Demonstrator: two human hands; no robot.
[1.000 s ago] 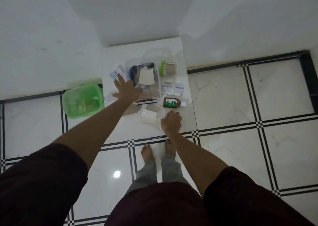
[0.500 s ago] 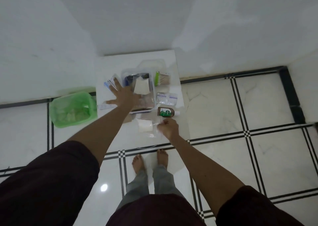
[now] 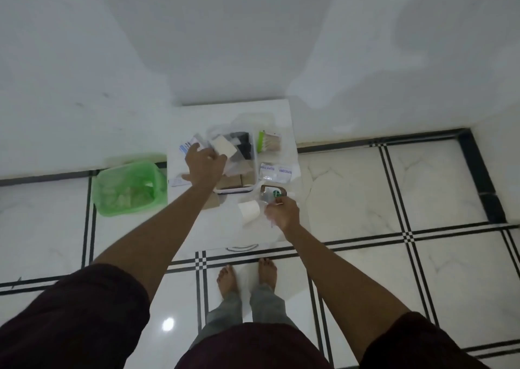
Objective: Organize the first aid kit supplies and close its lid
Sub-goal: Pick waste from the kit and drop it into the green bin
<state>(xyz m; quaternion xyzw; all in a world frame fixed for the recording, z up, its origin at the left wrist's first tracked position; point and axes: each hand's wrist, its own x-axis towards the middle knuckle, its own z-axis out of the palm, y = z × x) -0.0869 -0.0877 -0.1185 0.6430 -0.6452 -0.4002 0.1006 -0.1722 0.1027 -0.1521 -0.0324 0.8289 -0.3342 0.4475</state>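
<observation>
Head view shows the open first aid kit box (image 3: 254, 183) on the small white table (image 3: 180, 228), with the left hand (image 3: 204, 166) spread flat over its left edge and the right hand (image 3: 281, 212) pinched on a clear plastic packet (image 3: 266, 200) just beside the brown bottle (image 3: 274, 194). The packet looks light, floppy and slippery, so I'd take it by a corner or seam; the bottle seems rigid and is best held round its body

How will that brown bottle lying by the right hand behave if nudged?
The brown bottle lies on its side on the white table, so it probably rolls. It looks rigid, likely liquid-filled, so heavy for its size. The right hand is beside it.
</observation>
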